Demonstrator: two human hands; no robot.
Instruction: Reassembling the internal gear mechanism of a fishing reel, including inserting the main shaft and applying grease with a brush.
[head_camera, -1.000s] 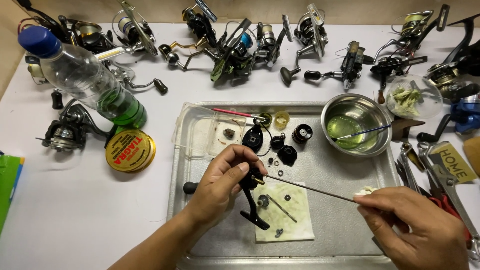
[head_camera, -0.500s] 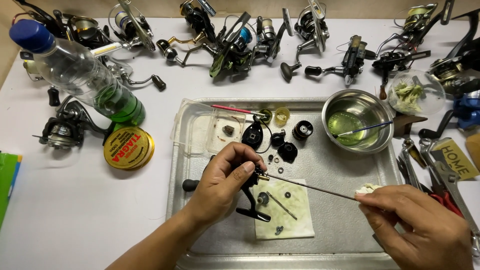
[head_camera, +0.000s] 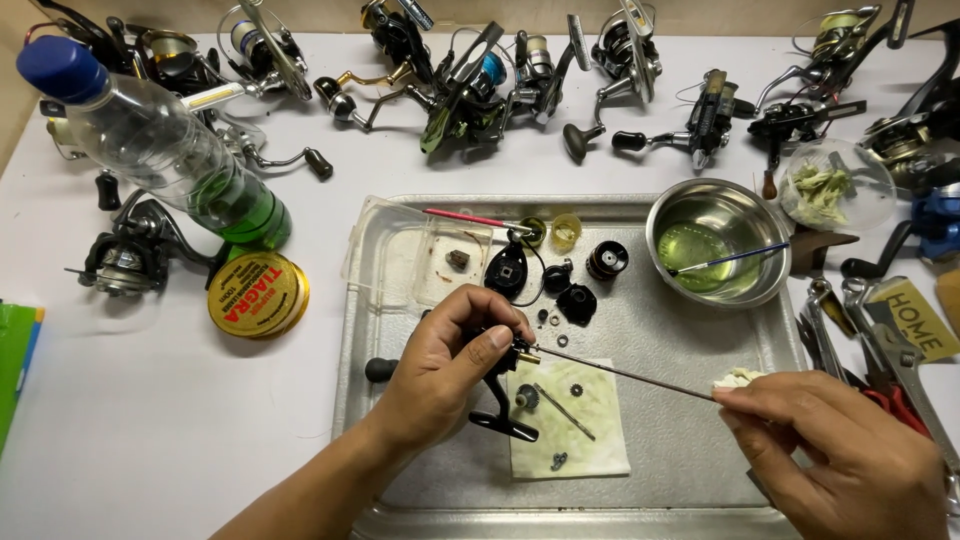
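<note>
Left hand (head_camera: 445, 365) pinches reel body (head_camera: 505, 385); right hand (head_camera: 835, 450) grips rod (head_camera: 625, 373).

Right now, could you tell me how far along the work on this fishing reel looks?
Done: the reel is stripped, with small black parts on the metal tray and a gear and pin on the stained paper towel. In hand: the left hand holds the reel body while the right hand works a thin rod into it. Left: the loose parts are still unassembled.

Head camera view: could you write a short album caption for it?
Left hand steadies a black reel body over a metal tray while right hand holds a thin rod.
</note>
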